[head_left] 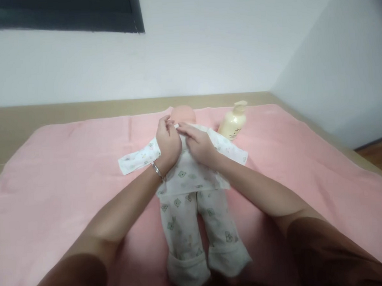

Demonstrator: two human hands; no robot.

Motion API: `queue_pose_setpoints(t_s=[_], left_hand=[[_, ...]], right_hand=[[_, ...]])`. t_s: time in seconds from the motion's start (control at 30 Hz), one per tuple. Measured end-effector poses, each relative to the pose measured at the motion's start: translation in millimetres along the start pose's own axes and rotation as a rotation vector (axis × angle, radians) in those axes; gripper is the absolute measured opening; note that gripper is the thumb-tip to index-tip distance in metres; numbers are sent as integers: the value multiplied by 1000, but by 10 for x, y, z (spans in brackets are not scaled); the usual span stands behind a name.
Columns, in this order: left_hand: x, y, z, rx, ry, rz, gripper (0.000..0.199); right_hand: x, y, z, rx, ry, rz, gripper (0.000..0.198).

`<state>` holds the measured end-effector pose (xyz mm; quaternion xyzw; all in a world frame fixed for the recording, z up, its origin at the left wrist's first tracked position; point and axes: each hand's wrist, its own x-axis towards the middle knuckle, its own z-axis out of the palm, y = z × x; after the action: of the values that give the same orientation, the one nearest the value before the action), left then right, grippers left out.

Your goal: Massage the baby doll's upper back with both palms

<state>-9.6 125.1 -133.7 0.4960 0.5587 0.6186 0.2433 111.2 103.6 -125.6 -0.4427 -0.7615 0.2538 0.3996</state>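
A baby doll lies on its back, its rounded head (183,113) away from me and its face hidden from view. It wears a white long-sleeved baby shirt (193,179) with small green prints, and matching baby pants (183,221) with folded-over leg ends. At the shirt's collar, my left hand (169,142) is closed with bent fingers at the cloth. My right hand (200,144) meets it from the other side, fingers together over the collar edge. The fingertips nearly touch, and the cloth between them is mostly hidden. Both sleeves spread outward.
Under the doll is a pink cloth (82,167) over a tan surface (62,113). A cream pump bottle (233,122) leans or stands tilted beyond the right sleeve. White walls (204,43) rise behind and at the right, with a dark-framed panel (73,14) at upper left.
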Motion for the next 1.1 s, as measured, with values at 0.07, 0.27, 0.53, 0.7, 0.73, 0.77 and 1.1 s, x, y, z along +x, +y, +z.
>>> queue_pose_setpoints(t_s=[0.07,0.27,0.53,0.7,0.73,0.77,1.1], left_hand=[[-12,-10,-15,87,-60,10,32],[-5,-125,-93,244,-172,79,33],[-30,-112,-173,301,-195,58,27],[-27,-136,-201,211,-209,-5,31],[-25,-149,-205,205,-214,-2,33],[-23,-163,-208,209,-218,10,34],[-16,-204,-229,259,-235,80,36]], right_hand=[[37,75,-9,-165,-75,-93,59],[167,146,-174,-440,-195,4,57],[-266,-255,16,-709,-90,140,66],[-251,-218,-22,-574,-262,-158,57],[-179,-141,-72,-541,-291,-178,56],[-102,-58,-127,-511,-322,-190,54],[-304,-256,2,-677,-135,65,62]])
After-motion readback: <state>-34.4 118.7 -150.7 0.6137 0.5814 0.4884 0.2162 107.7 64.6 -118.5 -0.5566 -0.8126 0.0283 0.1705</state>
